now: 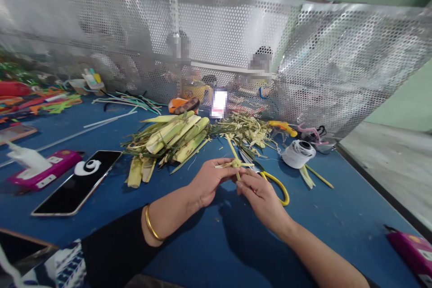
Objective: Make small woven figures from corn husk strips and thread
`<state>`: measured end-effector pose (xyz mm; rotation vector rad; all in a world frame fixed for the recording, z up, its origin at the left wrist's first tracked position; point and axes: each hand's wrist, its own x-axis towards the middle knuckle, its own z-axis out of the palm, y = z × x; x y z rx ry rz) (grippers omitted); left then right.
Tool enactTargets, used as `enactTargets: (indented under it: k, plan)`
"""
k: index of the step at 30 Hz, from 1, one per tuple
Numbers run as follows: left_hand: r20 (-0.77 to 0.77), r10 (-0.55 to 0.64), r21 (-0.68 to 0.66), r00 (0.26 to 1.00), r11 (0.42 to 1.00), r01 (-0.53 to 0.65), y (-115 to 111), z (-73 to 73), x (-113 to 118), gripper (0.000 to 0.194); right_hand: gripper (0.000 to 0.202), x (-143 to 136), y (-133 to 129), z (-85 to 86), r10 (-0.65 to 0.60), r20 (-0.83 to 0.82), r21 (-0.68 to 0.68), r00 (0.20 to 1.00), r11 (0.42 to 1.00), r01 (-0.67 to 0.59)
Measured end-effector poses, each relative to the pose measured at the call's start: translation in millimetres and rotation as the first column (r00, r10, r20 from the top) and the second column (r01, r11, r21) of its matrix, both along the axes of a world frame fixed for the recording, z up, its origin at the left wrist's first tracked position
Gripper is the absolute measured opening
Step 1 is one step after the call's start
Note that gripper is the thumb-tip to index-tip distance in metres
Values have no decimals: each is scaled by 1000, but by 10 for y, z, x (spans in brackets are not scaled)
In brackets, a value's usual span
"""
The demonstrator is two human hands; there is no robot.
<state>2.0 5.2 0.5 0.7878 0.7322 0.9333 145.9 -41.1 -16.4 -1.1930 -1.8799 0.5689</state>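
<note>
Between my two hands is a small knotted piece of pale green leaf strips (236, 163), with strip ends sticking out on several sides. My left hand (209, 181) pinches it from the left, fingers closed. From the right, my right hand (259, 191) has its thumb and fingers closed on the lower strip end. Just behind my right hand lie scissors with yellow handles (282, 191), their blades partly hidden. A pile of cut husks or leaf stalks (175, 137) lies beyond my left hand. Thin leaf scraps (248, 128) are heaped behind the knot.
A white thread spool (297, 155) stands right of the scissors. On the left lie a black-screened phone (81, 184) and a purple box (47, 173) with a white bottle. A lit phone (219, 102) leans against the perforated metal screen (229, 22); people sit behind it.
</note>
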Motion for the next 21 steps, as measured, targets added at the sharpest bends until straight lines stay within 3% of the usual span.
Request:
enactTargets:
  k: [7,10,12,14,18,21]
  plan:
    - [-13,3,-75,1000,997,-4,0,-1,-9,33,32,-30,-50,61,10,187,94,982,995,-28]
    - [-19,-21,-63,1000,998,20,25,27,-31,28,27,10,-79,123,-146,313,258,939,964,63]
    - [-29,-79,-49,996,996,77,42,53,-56,20,20,65,-72,153,-319,304,385,898,903,191]
    - [-54,-142,-48,988,989,140,48,76,-78,16,22,125,-39,155,-425,294,414,856,864,287]
    - [-120,-158,-63,980,987,151,32,76,-85,16,24,179,33,81,-325,441,287,837,934,211]
    - [-181,-81,-9,980,997,80,2,25,-46,29,31,139,32,23,-335,497,329,801,927,183]
